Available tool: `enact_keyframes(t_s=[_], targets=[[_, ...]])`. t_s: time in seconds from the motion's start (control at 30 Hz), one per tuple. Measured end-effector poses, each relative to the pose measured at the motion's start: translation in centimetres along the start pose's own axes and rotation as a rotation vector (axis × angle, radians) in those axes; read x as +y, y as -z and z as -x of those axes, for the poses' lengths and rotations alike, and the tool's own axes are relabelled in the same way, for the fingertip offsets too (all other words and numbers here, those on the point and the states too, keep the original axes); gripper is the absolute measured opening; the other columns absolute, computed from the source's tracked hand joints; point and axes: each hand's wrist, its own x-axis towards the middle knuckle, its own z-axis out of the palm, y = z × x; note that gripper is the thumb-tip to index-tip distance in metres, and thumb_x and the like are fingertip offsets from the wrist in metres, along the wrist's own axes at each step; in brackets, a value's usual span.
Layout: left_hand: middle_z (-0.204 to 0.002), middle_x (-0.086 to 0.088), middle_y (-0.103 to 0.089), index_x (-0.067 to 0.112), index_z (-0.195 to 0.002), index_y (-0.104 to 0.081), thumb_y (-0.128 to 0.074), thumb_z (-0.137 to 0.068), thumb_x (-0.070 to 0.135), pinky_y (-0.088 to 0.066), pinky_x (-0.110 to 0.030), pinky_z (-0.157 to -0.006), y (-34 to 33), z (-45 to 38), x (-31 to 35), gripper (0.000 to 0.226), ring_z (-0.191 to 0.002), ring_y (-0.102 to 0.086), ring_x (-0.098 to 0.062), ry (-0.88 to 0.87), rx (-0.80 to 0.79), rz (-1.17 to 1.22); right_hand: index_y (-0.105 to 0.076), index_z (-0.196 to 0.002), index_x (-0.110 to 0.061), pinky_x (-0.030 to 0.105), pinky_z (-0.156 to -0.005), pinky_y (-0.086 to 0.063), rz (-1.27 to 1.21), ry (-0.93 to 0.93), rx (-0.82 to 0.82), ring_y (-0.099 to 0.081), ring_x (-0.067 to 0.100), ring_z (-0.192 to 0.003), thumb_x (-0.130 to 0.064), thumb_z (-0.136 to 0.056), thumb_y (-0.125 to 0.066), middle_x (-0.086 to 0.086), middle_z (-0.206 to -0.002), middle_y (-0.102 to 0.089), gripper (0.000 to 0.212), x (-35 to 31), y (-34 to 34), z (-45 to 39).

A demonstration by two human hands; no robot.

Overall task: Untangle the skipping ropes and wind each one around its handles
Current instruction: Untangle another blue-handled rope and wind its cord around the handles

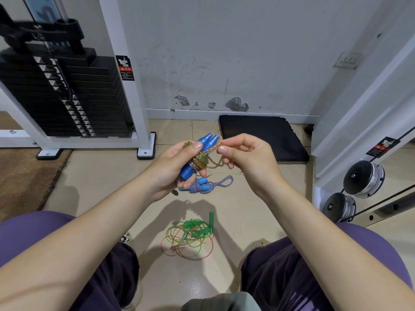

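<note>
Knees (292,277) in dark trousers at bottom edge, floor (101,180) between them. On the floor just ahead: green rope (187,240), loose tangle, green handles lying in it. Beyond that, a purple-white rope (208,185) already wound round its pale blue handles, one loop sticking out to the right.

Held above it: left hand (177,169) wraps round a pair of blue handles (202,153), thumb pressing multicoloured rope (202,161) coiled about them. Right hand (249,158) pinches the free rope between thumb and forefinger, close beside the handle tips.

Further back: black mat (262,138) against the wall, weight stack (67,95) far left, dumbbells (359,182) on right.
</note>
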Motion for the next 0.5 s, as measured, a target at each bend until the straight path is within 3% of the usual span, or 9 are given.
enact_keyframes(t_s=[0.2,0.33,0.5], targets=[[-0.069,-0.014,-0.062,0.012,-0.117,-0.057,-0.053,-0.094,0.045,-0.015,-0.030,-0.047,-0.28,-0.01,-0.19,0.040,-0.036,-0.038,-0.016,0.032,-0.017,0.064,-0.067,-0.093,0.002,0.020,-0.053,-0.045,-0.184,-0.049,-0.022,-0.055,0.012,-0.055,0.008,-0.084,-0.066,0.015,-0.076,-0.065,0.011,-0.30,-0.33,0.14],[-0.071,-0.014,-0.062,0.010,-0.123,-0.054,-0.052,-0.088,0.050,-0.026,-0.020,-0.041,-0.46,-0.11,-0.31,0.053,-0.037,-0.040,-0.017,0.070,-0.032,0.085,-0.065,-0.092,0.001,0.020,-0.055,-0.046,-0.262,-0.061,-0.022,-0.054,0.012,-0.055,0.009,-0.085,-0.063,0.013,-0.076,-0.065,0.011,-0.40,-0.58,0.24],[-0.073,-0.012,-0.060,0.010,-0.125,-0.049,-0.049,-0.095,0.051,-0.032,-0.019,-0.041,-0.75,-0.07,-0.40,0.051,-0.040,-0.041,-0.016,0.103,-0.080,0.076,-0.065,-0.089,0.001,0.021,-0.055,-0.047,-0.275,-0.075,-0.005,-0.054,0.013,-0.054,0.010,-0.082,-0.065,0.011,-0.073,-0.065,0.011,-0.03,-0.68,0.23]])
